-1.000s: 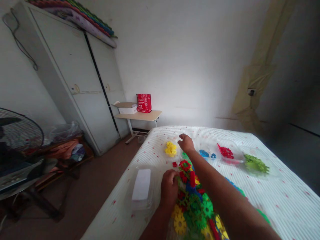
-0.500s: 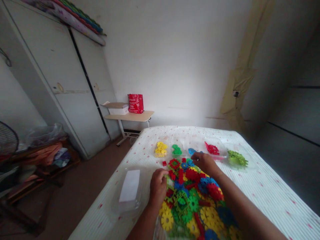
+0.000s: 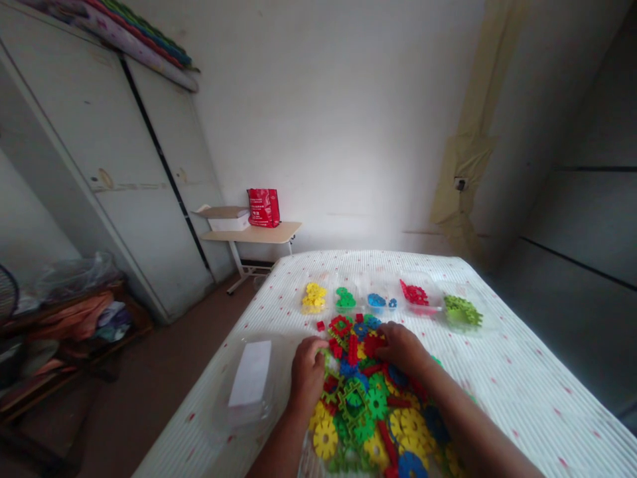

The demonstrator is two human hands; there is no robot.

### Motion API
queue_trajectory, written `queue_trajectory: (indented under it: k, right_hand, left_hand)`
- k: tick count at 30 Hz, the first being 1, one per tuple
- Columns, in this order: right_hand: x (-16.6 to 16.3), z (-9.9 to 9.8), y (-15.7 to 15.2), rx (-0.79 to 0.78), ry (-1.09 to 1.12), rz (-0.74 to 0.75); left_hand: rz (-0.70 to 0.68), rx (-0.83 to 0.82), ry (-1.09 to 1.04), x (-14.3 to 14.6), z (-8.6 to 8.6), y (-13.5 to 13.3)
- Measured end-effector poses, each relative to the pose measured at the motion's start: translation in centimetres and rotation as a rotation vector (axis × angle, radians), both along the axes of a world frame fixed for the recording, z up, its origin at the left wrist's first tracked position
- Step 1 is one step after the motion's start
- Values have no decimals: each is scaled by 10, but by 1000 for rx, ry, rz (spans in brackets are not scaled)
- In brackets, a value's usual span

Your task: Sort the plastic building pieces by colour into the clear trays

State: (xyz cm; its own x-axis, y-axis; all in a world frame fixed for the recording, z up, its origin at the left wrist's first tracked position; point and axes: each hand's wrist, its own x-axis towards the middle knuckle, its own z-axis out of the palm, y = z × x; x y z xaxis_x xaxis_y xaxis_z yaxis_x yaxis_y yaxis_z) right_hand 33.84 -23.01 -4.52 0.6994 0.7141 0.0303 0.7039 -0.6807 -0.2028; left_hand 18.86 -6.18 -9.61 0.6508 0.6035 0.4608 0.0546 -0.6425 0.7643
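The two hands are apart. The right hand (image 3: 403, 348) touches a red piece (image 3: 373, 345) in the pile (image 3: 377, 403); the left hand (image 3: 306, 372), fingers bent, is at the pile's left edge. Whether either grips a piece, I cannot tell. Beyond the pile, clear trays (image 3: 423, 309) hold yellow pieces (image 3: 314, 295), green pieces (image 3: 345, 298) and other colours.

Toothed pieces (image 3: 377, 402): seen in smooth plastic; tray (image 3: 249, 418): in clear, glossy plastic; table covering (image 3: 497, 392): ribbed (apparently matt).
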Motion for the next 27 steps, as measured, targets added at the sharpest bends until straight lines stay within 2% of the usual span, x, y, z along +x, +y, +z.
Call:
queue_trajectory:
  k: [10,19,27]
  right_hand:
    - [-2,4,1,-49,32,-43]
    - [-3,5,-2,-48,38,15]
    - [-7,11,14,42,-67,62]
  left_hand:
    - [1,11,2,1,-4,1]
    - [-5,18,23,1,-3,1]
    - [2,25,31,1,-2,0]
